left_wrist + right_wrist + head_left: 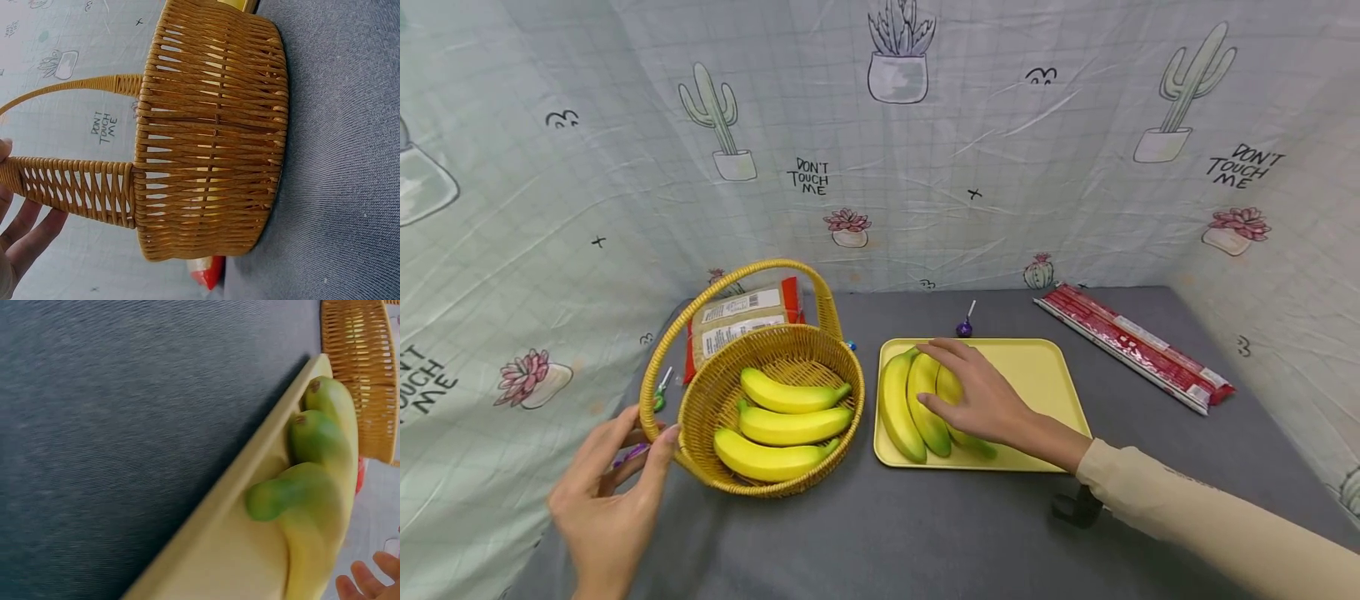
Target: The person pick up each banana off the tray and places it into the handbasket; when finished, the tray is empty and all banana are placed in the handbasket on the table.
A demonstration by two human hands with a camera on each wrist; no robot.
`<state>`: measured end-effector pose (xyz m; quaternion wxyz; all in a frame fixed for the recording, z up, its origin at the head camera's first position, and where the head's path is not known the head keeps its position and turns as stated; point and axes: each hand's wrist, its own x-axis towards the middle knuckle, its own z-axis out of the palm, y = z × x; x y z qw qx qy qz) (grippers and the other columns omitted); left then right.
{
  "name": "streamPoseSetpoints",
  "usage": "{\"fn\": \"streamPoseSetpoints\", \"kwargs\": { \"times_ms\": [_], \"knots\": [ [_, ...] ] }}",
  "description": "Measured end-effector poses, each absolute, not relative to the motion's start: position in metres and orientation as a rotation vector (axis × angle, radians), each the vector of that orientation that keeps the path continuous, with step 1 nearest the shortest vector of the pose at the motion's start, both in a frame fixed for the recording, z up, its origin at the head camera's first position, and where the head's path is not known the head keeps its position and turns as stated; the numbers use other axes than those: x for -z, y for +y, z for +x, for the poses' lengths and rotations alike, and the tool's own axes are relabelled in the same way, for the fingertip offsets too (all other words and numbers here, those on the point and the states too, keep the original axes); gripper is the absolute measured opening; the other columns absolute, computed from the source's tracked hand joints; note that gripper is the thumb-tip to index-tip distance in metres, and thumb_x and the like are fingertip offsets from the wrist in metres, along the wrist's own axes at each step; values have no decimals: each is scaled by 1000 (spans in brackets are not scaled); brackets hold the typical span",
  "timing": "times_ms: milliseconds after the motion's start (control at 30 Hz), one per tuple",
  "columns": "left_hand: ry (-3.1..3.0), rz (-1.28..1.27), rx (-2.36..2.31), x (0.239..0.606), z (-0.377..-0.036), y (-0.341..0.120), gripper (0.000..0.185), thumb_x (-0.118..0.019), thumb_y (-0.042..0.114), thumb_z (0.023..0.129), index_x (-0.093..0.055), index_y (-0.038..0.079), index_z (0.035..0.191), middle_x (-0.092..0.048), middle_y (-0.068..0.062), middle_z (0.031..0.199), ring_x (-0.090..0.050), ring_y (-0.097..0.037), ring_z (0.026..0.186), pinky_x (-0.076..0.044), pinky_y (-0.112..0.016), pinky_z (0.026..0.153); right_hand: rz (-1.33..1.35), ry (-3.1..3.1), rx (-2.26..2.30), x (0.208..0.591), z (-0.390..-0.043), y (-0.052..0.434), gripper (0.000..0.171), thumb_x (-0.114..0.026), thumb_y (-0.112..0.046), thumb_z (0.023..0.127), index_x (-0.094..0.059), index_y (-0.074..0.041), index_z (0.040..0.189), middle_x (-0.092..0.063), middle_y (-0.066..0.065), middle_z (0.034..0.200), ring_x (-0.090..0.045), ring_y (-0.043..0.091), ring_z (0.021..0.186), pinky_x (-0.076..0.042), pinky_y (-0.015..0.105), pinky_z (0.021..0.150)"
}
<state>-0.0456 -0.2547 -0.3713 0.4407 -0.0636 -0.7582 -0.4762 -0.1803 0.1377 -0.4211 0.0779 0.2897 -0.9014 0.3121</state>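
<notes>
Between the basket [709, 396] and the tray [1037, 375], at its 3 o'clock, a narrow strip of grey table [880, 533] is left; the tray's yellow surface is exposed toward 2 o'clock. Near the basket's 9 o'clock, the handle [700, 302] is grasped by the left hand [602, 517]. Over the tray bananas [925, 404] (three, laid side by side), the right hand [981, 398] is held released, fingers loosely extended. The basket's outer weave is shown by the left wrist view, green tips by the right. One tray banana is partly covered; whether it is touched cannot be told.
</notes>
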Motion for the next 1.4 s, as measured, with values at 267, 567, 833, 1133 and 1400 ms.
{"fn": "streamPoseSetpoints", "kwargs": {
  "times_ms": [267,567,833,1133,1400],
  "knots": [
    [-1894,-151,1166,370,-45,-254,40,-79,-21,82,-73,-13,121,-73,-16,104,-70,-10,93,-59,-14,77,792,-2724,-941,434,-176,150,71,-77,-40,94,-54,-12,156,-48,16,157,-46,39,141,-44,64,112],
    [-1852,-210,1210,375,-46,-260,41,-78,-24,81,-71,-16,121,-73,-16,106,-71,-11,91,-60,-15,77,758,-2728,-894,449,-174,154,73,-77,-42,93,-55,-9,155,-48,20,156,-44,44,141,-41,67,113],
    [-1861,-191,1217,375,-45,-259,42,-77,-25,81,-72,-16,121,-73,-19,106,-71,-12,90,-60,-15,77,731,-2726,-887,455,-176,153,75,-77,-40,92,-54,-5,155,-43,23,159,-40,46,144,-39,67,115],
    [-1874,-172,1206,375,-45,-257,41,-78,-24,82,-72,-14,122,-73,-16,105,-71,-11,90,-60,-15,77,688,-2727,-870,464,-172,159,75,-78,-38,93,-53,-1,154,-41,26,159,-41,48,142,-39,67,115],
    [-1863,-179,1200,375,-46,-259,41,-78,-23,82,-73,-14,121,-73,-18,105,-71,-11,91,-60,-14,77,678,-2720,-842,469,-171,165,72,-74,-31,93,-52,-1,154,-44,26,157,-45,48,138,-41,67,112]
  ]
}}
